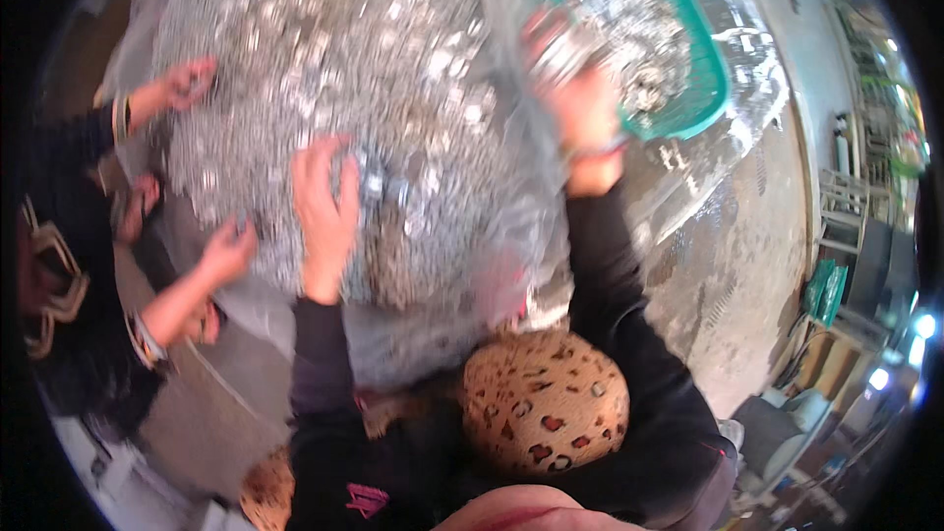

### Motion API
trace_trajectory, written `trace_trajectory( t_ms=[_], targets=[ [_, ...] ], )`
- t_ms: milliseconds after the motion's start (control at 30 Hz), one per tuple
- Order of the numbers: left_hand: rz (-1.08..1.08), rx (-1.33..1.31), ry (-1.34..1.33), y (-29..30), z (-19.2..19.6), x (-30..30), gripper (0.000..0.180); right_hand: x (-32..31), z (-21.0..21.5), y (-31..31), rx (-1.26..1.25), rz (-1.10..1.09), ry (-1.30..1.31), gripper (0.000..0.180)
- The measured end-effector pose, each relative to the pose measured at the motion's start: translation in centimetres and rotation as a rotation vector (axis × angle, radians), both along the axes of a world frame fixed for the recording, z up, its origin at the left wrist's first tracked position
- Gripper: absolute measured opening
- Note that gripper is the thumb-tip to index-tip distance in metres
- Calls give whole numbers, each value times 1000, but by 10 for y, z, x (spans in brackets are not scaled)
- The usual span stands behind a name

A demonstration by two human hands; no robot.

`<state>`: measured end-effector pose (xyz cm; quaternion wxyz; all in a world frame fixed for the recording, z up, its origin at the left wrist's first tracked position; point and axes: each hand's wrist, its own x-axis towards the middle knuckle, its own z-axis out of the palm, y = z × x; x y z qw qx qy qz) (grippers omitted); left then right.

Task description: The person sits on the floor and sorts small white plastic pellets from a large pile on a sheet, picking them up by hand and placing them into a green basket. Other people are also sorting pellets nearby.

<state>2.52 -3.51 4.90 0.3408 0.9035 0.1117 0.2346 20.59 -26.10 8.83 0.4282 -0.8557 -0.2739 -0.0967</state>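
Leopard-print knee foremost. Left hand open, fingers spread at heaped clear pieces on plastic sheeting. Well apart, right hand clamped on blurred shiny items beside teal basket.

Your left hand's spread over that heap of shiny pieces, and your right hand's grip has a blurry silvery handful by the teal basket.

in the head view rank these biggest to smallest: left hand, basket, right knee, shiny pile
1. Pile
2. Basket
3. Right knee
4. Left hand
Pile and basket reach the top edge; the knee may look bigger through nearness.
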Motion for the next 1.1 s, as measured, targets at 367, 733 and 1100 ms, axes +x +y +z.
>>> trace_trajectory(
  t_ms=[367, 733, 1100],
  targets=[
    [-156, 116, 518, 8, -74, -50, 49, 42, -15, -59, 706, -240, 336, 40],
    [-267, -229, 425, 24, -63, -3, 40, -117, -91, 46, -833, 495, 139, 82],
    [-220, -402, 418, 15, -67, -23, 24, -103, -65, 55, 92, 455, 1228, 29]
  ],
)
